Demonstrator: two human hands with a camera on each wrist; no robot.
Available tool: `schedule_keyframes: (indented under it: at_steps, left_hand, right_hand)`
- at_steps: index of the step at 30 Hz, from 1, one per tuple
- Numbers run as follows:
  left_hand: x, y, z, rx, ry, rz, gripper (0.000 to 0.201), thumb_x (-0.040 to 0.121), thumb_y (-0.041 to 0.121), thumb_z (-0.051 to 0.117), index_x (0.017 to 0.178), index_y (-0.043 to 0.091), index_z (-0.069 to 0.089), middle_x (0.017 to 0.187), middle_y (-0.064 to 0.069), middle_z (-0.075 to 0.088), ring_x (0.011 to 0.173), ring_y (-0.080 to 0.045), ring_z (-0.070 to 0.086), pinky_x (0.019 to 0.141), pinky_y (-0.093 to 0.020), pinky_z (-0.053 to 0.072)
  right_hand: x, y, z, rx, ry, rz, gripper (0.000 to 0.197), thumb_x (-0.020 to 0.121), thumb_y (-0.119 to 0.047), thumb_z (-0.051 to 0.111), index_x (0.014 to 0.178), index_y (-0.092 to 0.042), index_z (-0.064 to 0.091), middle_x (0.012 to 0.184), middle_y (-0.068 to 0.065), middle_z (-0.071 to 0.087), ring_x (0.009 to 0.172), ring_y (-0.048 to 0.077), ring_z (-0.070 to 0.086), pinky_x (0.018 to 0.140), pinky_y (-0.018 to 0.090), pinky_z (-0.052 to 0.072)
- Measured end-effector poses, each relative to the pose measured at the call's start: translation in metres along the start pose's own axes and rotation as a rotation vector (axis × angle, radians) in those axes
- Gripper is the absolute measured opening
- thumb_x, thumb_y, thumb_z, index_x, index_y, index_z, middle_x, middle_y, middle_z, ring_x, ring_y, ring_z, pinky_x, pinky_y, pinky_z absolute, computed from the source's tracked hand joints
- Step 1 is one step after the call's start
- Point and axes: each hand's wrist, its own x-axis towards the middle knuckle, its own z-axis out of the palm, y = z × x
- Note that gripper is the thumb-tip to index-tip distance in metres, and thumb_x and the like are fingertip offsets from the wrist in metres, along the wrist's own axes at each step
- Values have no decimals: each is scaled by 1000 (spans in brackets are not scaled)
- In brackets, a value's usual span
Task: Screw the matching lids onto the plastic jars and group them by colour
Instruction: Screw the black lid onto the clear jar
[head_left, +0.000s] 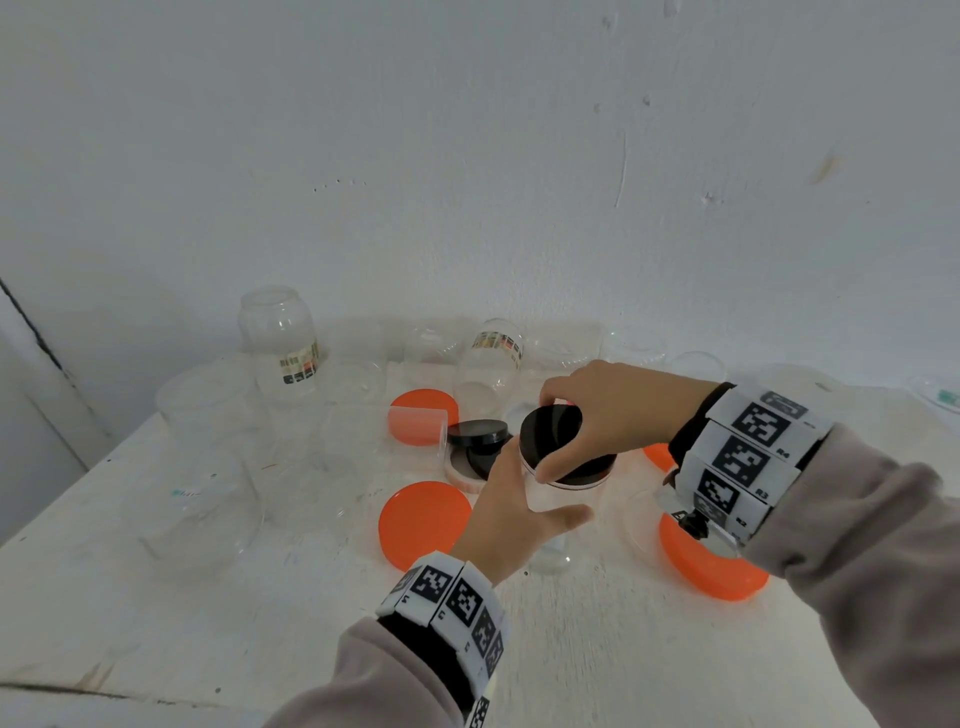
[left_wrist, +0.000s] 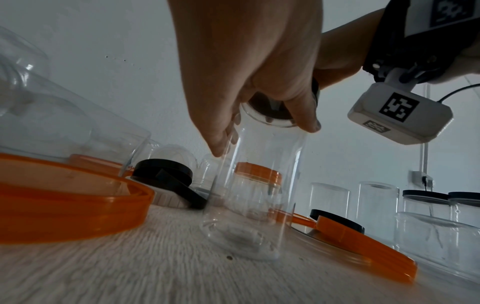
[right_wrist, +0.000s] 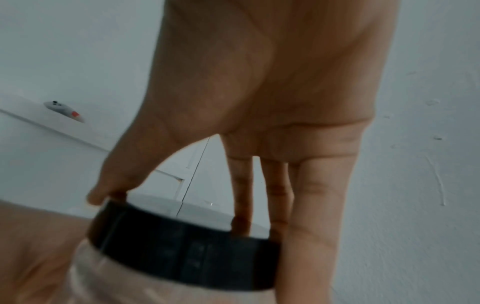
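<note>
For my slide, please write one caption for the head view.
Left hand steadies a clear plastic jar while right hand sets a round black lid on it.

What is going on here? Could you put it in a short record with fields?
Place: white table against a white wall
Left hand: grips the clear jar, which stands upright on the table
Right hand: grips the black lid on the jar's mouth
Lid state: on the jar; how tight cannot be told
Nearby: loose orange lids, spare black lids, open clear jars
</note>
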Motion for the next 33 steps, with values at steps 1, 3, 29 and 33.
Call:
schedule_keyframes:
  at_steps: [1, 3, 29, 33]
  left_hand:
    - [0, 0, 0, 0, -1, 1, 82, 73, 34, 81, 139, 36, 32, 137, 17, 44, 129, -1, 40, 111, -33, 33]
    - [0, 0, -1, -10, 0, 3, 81, 74, 33, 81, 139, 36, 33, 136, 17, 45, 128, 0, 40, 109, -29, 33]
    - [0, -3, -2, 0, 2, 6, 81, 74, 35, 81, 138, 38, 32, 137, 19, 43, 126, 4, 38, 100, -19, 30]
    - [0, -3, -3, 1, 2, 3, 77, 74, 35, 80, 133, 43, 32, 135, 21, 43, 125, 5, 39, 96, -16, 30]
  right_hand:
    - [0, -2, 2, -17, 23, 15, 72, 62, -78, 64, 109, -25, 54, 93, -7, 58, 82, 11, 57, 64, 25, 47]
    - [-1, -4, 1, -48, 34, 36, 76, 63, -80, 61, 110, -21, 55, 93, -6, 58, 81, 12, 57, 62, 24, 44]
    - [-3, -16, -9, -67, -135, 55, 67, 70, -67, 68, 119, -27, 48, 98, -5, 54, 78, 11, 56, 63, 25, 47]
    - [0, -13, -8, -71, -145, 117, 80, 68, -76, 62, 125, -24, 43, 96, -7, 53, 65, 5, 49, 52, 22, 36]
